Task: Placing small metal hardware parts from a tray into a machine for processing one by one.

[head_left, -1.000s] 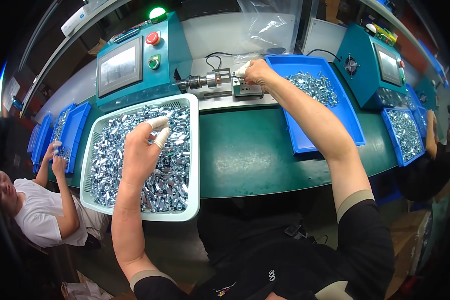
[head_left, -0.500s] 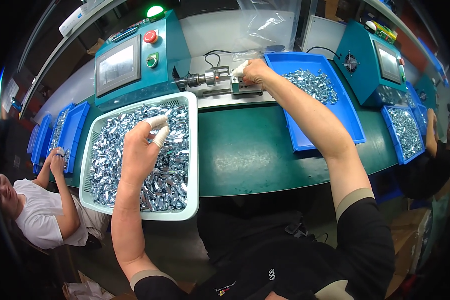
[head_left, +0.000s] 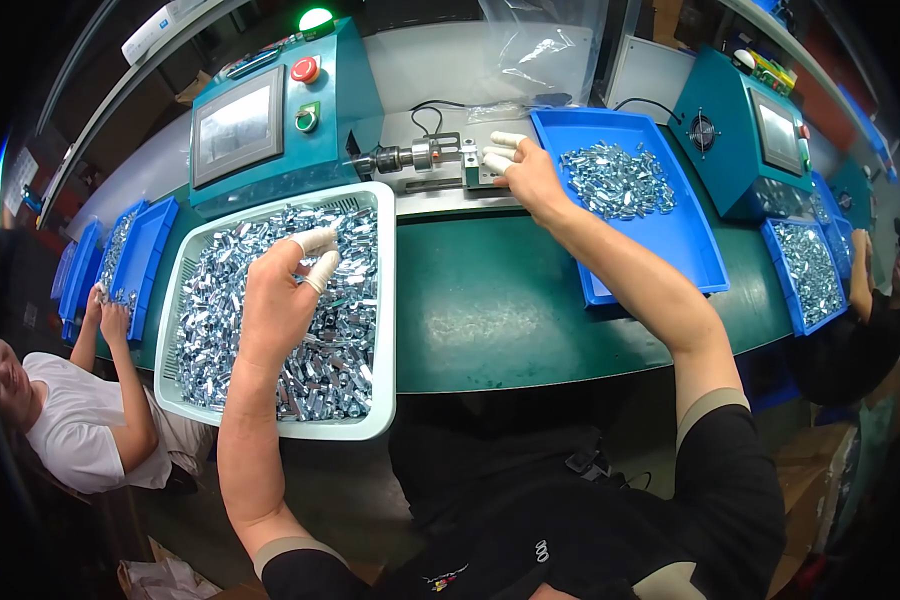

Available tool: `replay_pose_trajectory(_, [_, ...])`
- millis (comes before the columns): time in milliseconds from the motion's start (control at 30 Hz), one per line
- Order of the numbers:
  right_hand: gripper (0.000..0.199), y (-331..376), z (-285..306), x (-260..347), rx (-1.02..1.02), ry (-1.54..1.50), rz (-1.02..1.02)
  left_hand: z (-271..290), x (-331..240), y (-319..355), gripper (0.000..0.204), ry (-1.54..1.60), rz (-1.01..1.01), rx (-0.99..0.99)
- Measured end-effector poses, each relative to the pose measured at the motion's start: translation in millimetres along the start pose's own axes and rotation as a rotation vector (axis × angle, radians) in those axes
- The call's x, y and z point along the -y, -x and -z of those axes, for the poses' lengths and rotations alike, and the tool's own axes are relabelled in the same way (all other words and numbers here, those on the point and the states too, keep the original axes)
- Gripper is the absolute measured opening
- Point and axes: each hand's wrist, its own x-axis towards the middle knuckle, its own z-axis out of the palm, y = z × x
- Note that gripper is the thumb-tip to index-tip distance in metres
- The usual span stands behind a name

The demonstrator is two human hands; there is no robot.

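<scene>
While the left hand (head_left: 275,300) hovers half-curled, grasping nothing, small metal parts (head_left: 220,320) lie heaped directly beneath it in the white tray (head_left: 385,330). Ahead, the right hand (head_left: 525,175) pinches at the metal fixture (head_left: 470,165); bare green mat (head_left: 490,300) lies between them.

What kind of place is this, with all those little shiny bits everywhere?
Most likely a factory assembly line. A green workbench carries teal machines with touch screens, and a white tray and blue tray hold heaps of small metal parts. The right hand is at a small fixture; co-workers sit alongside.
</scene>
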Motion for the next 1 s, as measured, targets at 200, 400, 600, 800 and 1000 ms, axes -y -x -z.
replay_pose_trajectory(200, [0.052,24.1,-3.2,6.6,0.086,-0.039,-0.041,-0.9,-0.3,2.0,0.025,-0.034,0.015,0.058])
replay_pose_trajectory(400, [0.051,27.2,-3.8,-23.9,0.143,-0.264,-0.010,-5.7,1.8,3.4,0.024,-0.022,0.031,0.044])
replay_pose_trajectory(600, [0.048,31.0,15.7,16.7,0.173,0.125,-0.064,-0.2,-13.5,-2.2,0.022,0.021,0.045,0.041])
replay_pose_trajectory(800, [0.046,15.1,17.8,-8.1,0.194,0.167,-0.081,-14.2,-6.1,-8.3,0.025,0.009,-0.051,0.033])
replay_pose_trajectory(1000, [0.038,8.3,-17.1,-5.5,0.452,0.223,0.063,21.7,-0.3,20.9,0.026,-0.163,-0.026,0.018])
